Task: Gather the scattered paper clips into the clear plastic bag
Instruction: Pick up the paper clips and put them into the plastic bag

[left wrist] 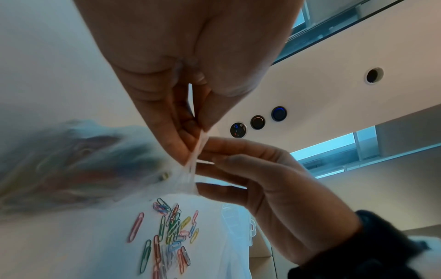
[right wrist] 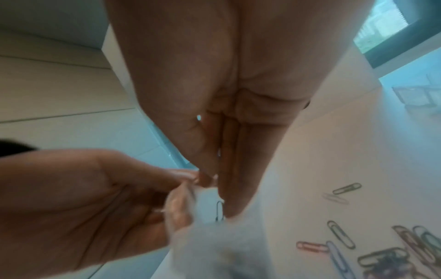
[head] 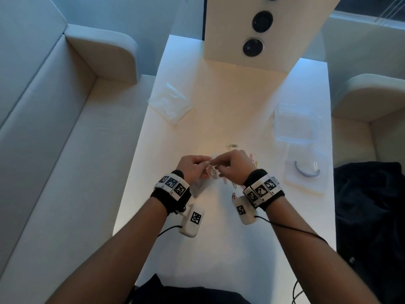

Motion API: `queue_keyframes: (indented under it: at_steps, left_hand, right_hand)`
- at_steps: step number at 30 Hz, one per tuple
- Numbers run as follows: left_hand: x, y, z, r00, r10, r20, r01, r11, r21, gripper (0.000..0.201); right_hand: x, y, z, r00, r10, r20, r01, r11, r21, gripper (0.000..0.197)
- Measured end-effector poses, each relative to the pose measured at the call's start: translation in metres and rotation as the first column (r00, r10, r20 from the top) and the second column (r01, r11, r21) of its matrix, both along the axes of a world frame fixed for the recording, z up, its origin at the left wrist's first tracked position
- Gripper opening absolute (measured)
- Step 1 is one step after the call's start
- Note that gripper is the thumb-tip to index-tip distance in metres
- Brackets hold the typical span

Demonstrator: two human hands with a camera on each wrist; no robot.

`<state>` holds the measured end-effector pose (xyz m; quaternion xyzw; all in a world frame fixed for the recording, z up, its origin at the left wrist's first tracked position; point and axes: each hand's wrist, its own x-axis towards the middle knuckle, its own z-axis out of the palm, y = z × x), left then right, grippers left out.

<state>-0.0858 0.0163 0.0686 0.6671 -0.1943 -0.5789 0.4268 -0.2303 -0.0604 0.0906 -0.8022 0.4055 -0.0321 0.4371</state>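
Now, counter (head: pixel 219 249): white, with loose clips (left wrist: pixel 171 230) heaped under and to the right of the hands.
bag (left wrist: pixel 71 166): held off the counter, some clips already inside, mouth pinched thin.
step: spread the mouth wide before feeding clips, and keep it above the sagging bottom.
left hand (head: pixel 192 167): thumb and fingers pinch one lip of the bag.
right hand (head: pixel 234 165): fingertips pinch the other lip.
dark clip (right wrist: pixel 219 210): at those fingertips, possibly gripped; blur hides it.
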Motion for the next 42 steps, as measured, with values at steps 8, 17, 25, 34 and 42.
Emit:
queue_keyframes:
  at_steps: [8,17,25,34,42]
  left_hand:
    - [0.023,0.01,-0.001,0.999,0.027,-0.019,-0.027,0.999,0.04,0.024]
    - [0.023,0.012,0.003,0.998,0.051,-0.042,-0.05,0.999,0.02,0.027]
    - [0.007,0.014,-0.002,0.998,0.056,-0.031,-0.054,0.997,0.063,0.021]
    - [-0.021,0.011,0.002,1.0,0.025,-0.009,-0.024,0.995,0.097,0.023]
    - [-0.03,0.012,-0.001,0.999,0.014,0.035,-0.017,0.995,0.094,0.024]
  right_hand:
    - [0.0,-0.071,-0.076,0.916,-0.263,-0.303,0.236,0.964,-0.121,0.048]
    - [-0.013,0.0,-0.124,0.746,0.172,-0.643,-0.414,0.876,-0.245,0.074]
    - [-0.065,0.02,-0.119,0.819,0.109,-0.563,-0.355,0.867,-0.349,0.055]
    - [-0.079,-0.012,-0.097,0.929,-0.276,-0.245,0.191,0.928,-0.32,0.018]
    - [-0.089,0.002,-0.058,0.311,-0.95,0.009,0.603,0.204,0.771,0.016]
